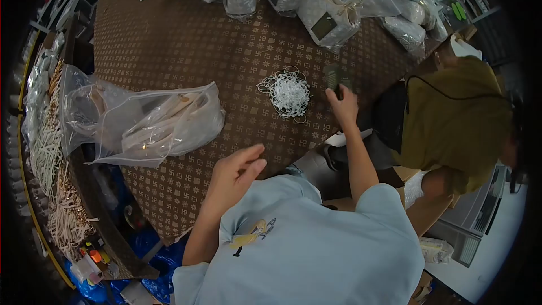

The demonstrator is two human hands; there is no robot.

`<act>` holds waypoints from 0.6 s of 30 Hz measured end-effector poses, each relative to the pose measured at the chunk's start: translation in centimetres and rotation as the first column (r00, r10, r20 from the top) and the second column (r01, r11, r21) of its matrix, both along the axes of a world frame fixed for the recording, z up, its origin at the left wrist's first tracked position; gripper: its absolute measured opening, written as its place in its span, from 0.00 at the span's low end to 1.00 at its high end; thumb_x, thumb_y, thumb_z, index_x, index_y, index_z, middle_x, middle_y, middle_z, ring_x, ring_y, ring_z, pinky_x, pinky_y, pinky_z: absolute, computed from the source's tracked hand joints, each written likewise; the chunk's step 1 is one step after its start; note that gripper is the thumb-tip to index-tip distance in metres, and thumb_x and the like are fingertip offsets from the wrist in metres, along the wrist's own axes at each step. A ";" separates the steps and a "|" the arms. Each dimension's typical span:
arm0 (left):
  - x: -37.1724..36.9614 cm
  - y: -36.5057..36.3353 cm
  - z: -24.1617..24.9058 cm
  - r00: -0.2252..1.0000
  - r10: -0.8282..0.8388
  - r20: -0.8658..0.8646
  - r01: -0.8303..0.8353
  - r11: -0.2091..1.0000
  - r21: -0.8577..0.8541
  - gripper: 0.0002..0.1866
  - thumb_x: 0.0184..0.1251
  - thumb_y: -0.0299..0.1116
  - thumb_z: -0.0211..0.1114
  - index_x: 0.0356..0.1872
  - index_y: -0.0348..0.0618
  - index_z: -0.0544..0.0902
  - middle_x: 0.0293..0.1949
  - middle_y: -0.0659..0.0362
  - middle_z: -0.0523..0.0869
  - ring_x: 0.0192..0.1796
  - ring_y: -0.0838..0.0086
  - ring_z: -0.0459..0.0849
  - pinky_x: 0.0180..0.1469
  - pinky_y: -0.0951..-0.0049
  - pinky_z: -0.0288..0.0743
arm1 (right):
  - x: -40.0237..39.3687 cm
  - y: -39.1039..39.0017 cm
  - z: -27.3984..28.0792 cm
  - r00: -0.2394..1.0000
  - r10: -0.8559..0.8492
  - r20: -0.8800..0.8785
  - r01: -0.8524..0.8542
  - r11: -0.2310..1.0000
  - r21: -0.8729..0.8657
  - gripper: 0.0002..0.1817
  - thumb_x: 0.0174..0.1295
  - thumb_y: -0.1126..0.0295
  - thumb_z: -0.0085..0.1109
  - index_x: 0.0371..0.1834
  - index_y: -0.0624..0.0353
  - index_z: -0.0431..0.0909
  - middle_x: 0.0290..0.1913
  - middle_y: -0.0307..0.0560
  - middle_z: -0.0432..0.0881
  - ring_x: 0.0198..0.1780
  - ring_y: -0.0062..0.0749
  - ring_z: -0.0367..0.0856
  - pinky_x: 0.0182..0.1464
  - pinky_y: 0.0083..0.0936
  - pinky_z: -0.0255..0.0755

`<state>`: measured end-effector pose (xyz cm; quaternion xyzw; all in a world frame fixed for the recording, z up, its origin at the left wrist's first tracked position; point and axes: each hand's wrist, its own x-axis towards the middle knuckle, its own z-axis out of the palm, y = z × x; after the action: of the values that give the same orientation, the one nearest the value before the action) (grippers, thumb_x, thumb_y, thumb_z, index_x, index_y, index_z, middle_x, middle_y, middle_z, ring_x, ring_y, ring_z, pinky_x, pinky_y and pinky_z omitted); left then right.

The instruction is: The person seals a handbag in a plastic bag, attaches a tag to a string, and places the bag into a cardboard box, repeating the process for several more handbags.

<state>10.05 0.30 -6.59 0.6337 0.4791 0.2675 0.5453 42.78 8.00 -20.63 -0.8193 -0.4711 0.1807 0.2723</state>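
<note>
Honestly, the dark tags were best pinched squarely by the right hand (grip couldn't be made out), left hand spread empty.

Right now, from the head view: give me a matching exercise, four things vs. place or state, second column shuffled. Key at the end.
Column 1
1. left hand
2. right hand
3. tangle of white string loops
4. clear zip bag

Column 2
A. on the patterned tabletop, between the bag and the right hand
B. raised near the table's near edge, holding nothing
C. left part of the table, with beige items inside
D. fingers at the dark green tags

Pairs: 1-B, 2-D, 3-A, 4-C
</note>
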 end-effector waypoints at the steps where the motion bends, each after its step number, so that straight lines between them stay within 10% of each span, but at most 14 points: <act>1: 0.9 0.4 -1.6 0.989 0.114 0.096 -0.112 0.993 -0.029 0.19 0.62 0.31 0.64 0.51 0.30 0.76 0.48 0.48 0.82 0.45 0.71 0.84 0.43 0.77 0.76 | -2.6 -1.2 1.5 0.991 0.134 -0.026 -0.132 0.989 0.063 0.32 0.51 0.48 0.61 0.54 0.61 0.74 0.49 0.52 0.76 0.51 0.44 0.72 0.53 0.36 0.67; 6: 2.5 1.7 -6.5 0.882 0.361 0.302 -0.289 0.922 -0.256 0.23 0.66 0.34 0.61 0.58 0.31 0.72 0.54 0.52 0.79 0.53 0.76 0.77 0.52 0.78 0.73 | -13.0 -6.5 4.6 0.771 0.632 -0.077 -0.575 0.744 0.339 0.28 0.46 0.56 0.68 0.48 0.63 0.77 0.39 0.51 0.79 0.44 0.43 0.75 0.47 0.34 0.70; 10: 1.5 1.9 -7.9 0.767 0.420 0.485 -0.263 0.895 -0.360 0.26 0.62 0.31 0.65 0.61 0.34 0.69 0.55 0.54 0.78 0.54 0.77 0.76 0.57 0.78 0.69 | -14.6 -7.5 5.1 0.537 0.588 -0.605 -0.590 0.774 0.228 0.28 0.50 0.58 0.67 0.51 0.65 0.76 0.39 0.46 0.78 0.43 0.29 0.75 0.45 0.24 0.69; 18: 0.1 2.0 -6.8 0.701 0.472 0.534 -0.256 0.866 -0.430 0.31 0.58 0.34 0.69 0.62 0.37 0.67 0.56 0.53 0.76 0.55 0.69 0.77 0.59 0.70 0.70 | -14.8 -7.0 6.7 0.221 0.248 -0.943 -0.571 0.817 0.081 0.26 0.57 0.59 0.62 0.56 0.63 0.73 0.45 0.39 0.78 0.45 0.21 0.73 0.48 0.20 0.67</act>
<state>10.13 2.31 -13.38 0.3013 0.4255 0.4831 0.7034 28.00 0.97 -13.97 -0.4408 -0.4007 0.7411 0.3096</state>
